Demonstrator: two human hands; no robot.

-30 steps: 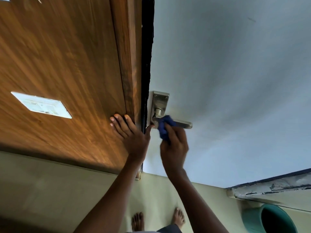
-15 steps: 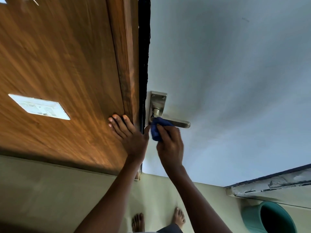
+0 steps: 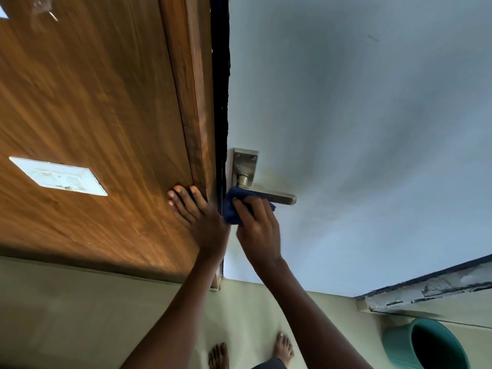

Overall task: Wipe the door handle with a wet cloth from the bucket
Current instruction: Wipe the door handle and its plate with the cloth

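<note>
Feet [image 3: 251, 351]: two bare feet are seen at the bottom edge, planted on the pale floor [image 3: 80, 315].
Bucket [image 3: 426, 344]: a green bucket is seen at the lower right, on the floor, below a chipped ledge [image 3: 431, 286]; its inside is too dark for the contents to be told. It is well apart from both hands.
Left arm: it is raised from the bottom edge up to the wood panel.
Left hand [image 3: 197, 214]: it is laid flat and open against the wood panel [image 3: 93, 102], fingers spread and pointing up beside the door's dark edge; nothing is held in it.
Right arm: it is raised from the lower right toward the handle.
Right hand [image 3: 258, 227]: it is closed around the cloth, with the fingers curled over the top of it and pressed against the handle.
Cloth [image 3: 231, 209]: a dark blue cloth is bunched in the right hand and is held against the inner end of the lever, just under the spindle; whether it is wet cannot be told.
Handle [image 3: 282, 198]: a silver lever on a rectangular plate [image 3: 245, 162] is fixed to the pale blue door [image 3: 359, 129] near its edge. The lever's inner end is covered by the cloth, while its outer end is left bare and points right.
Switch plate [image 3: 60, 175]: a white plate is set in the wood panel, well to the left of the left hand.
</note>
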